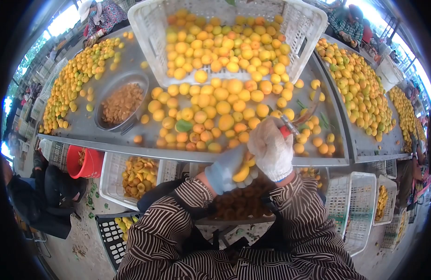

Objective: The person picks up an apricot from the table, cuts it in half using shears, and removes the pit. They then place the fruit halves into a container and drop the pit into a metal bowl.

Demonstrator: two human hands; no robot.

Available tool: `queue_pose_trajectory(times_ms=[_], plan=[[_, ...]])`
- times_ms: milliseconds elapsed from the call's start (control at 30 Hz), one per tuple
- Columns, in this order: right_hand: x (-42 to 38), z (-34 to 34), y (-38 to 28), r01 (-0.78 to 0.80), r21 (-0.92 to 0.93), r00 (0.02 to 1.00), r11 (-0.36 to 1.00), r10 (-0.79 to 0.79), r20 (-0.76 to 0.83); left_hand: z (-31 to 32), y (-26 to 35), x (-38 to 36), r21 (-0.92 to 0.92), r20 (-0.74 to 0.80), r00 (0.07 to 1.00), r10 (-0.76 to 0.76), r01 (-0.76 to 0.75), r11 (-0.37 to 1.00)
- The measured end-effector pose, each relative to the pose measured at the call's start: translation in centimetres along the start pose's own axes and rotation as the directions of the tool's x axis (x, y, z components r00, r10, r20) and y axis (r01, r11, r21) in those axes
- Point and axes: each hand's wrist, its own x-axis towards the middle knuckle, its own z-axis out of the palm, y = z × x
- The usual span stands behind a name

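Observation:
My left hand [224, 171], in a blue-grey glove, is closed around a yellow apricot [242, 173] just below the front edge of the metal table. White-gloved, my right hand [272, 148] grips a knife by its red handle [285, 131]. The knife's curved blade [310, 111] points up and to the right, away from the apricot. Both hands are close together. Loose apricots [225, 122] lie on the table right beyond them, in front of a tipped white crate [150, 51] full of more.
A grey basin [99, 116] of brown pits stands left on the table. Below are a red bucket [95, 164], a white crate [109, 189] of cut apricots and a container of dark contents [243, 205] under my hands. More crates [362, 210] stand right; people work around.

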Motion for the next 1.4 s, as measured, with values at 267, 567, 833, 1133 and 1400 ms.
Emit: queue_pose_trajectory(times_ms=[267, 567, 833, 1133, 1400], plan=[[1.2, -1.5, -1.2, 0.331, -0.329, 0.937, 0.885, -0.266, 0.226, 0.4, 0.8, -0.7, -0.050, 0.077, 0.990, 0.120, -0.117, 0.992], [0.6, 0.6, -0.9, 0.316, -0.946, 0.938, 0.071, -0.170, 0.301, -4.6, 0.5, 2.7, 0.795, 0.433, 0.149, 0.889, -0.528, -0.299], [0.2, 0.9, -1.3, 0.344, -0.937, 0.939, 0.061, -0.042, 0.342, -1.0, 2.2, -2.1, 0.310, -0.053, 0.810, 0.584, -0.543, 0.780], [-0.8, 0.9, 0.3, 0.347, -0.865, 0.937, 0.362, -0.089, 0.339, -0.9, 1.6, -3.4, 0.319, -0.156, 0.849, 0.504, -0.439, 0.840], [-1.9, 1.6, -0.2, 0.511, -0.839, 0.860, 0.189, -0.127, 0.495, -0.9, 0.8, -4.9, 0.919, -0.029, 0.450, 0.892, -0.339, 0.201]])
